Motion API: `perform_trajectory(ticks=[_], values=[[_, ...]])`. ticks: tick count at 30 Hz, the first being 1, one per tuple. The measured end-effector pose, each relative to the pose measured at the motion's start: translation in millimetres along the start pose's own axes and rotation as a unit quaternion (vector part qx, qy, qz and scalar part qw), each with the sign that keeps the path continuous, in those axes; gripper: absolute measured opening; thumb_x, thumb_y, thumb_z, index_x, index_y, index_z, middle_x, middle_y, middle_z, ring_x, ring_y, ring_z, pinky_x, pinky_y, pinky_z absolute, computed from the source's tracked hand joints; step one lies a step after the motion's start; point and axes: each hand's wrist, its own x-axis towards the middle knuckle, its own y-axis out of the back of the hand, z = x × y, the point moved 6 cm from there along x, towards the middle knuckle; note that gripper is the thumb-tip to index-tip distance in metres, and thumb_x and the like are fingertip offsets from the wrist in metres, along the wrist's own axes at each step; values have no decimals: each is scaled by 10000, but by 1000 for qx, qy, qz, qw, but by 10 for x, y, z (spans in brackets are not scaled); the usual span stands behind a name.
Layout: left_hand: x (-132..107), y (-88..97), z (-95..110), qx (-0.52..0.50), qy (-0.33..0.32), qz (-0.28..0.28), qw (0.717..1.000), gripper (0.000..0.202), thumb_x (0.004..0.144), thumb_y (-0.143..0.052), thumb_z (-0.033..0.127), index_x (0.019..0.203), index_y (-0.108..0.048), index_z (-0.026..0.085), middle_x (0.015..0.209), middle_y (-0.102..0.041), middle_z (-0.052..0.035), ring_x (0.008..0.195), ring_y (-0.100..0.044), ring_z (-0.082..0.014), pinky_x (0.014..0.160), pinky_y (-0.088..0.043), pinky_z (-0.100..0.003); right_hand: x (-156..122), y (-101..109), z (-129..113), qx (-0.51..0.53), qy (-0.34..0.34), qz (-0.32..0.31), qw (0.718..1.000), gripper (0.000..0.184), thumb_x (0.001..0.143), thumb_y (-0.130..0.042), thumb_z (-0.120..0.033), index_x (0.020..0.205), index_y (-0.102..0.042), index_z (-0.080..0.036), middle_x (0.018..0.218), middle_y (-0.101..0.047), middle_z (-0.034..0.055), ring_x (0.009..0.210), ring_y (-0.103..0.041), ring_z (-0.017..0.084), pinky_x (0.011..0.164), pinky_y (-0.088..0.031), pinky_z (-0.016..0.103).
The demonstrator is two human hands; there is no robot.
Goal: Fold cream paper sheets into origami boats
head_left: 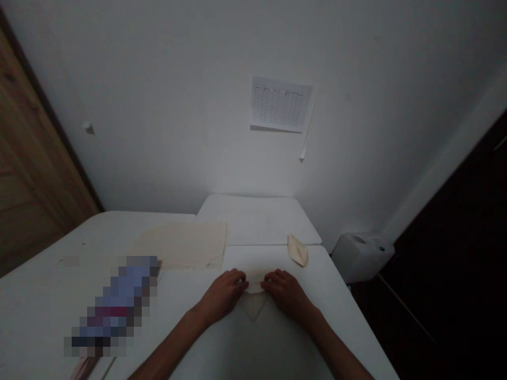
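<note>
My left hand [222,295] and my right hand [285,293] rest side by side on a cream sheet of paper [253,303] lying on the white table [348,316]. Both hands have their fingers curled and pressed down on the sheet's folded upper edge. A pointed flap of the sheet shows between my wrists. A finished folded paper piece [298,249] lies just beyond my right hand.
A stack of cream sheets [182,244] lies at the left centre of the table. A blurred-out object [113,306] sits nearer on the left. A raised white board [257,219] lies at the far edge by the wall. A white container [362,256] stands on the floor at the right.
</note>
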Motion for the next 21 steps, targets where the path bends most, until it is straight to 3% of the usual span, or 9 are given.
perform_trajectory(ticks=[11, 16, 21], values=[[-133, 48, -205, -75, 73, 72, 992, 221, 862, -482, 143, 976, -661, 202, 988, -593, -88, 940, -553, -217, 830, -466, -338, 40, 57, -45, 22, -19, -18, 999, 243, 890, -487, -89, 1039, -641, -203, 1060, -616, 70, 965, -506, 205, 901, -373, 333], [-72, 50, -241, -94, 92, 50, 990, 177, 857, -505, 148, 891, -669, 205, 915, -603, -61, 909, -557, -207, 807, -456, -318, 158, 79, -75, 35, -44, -17, 998, 125, 866, -548, -205, 931, -655, -190, 999, -623, 64, 937, -517, 205, 883, -376, 327], [-50, 40, -346, -128, 87, 40, 987, 160, 823, -569, 143, 929, -668, 212, 937, -623, -50, 947, -567, -203, 858, -442, -317, 257, -1, -37, 41, -67, -5, 997, 172, 918, -519, -277, 885, -675, -212, 954, -633, 46, 889, -528, 185, 825, -387, 309]])
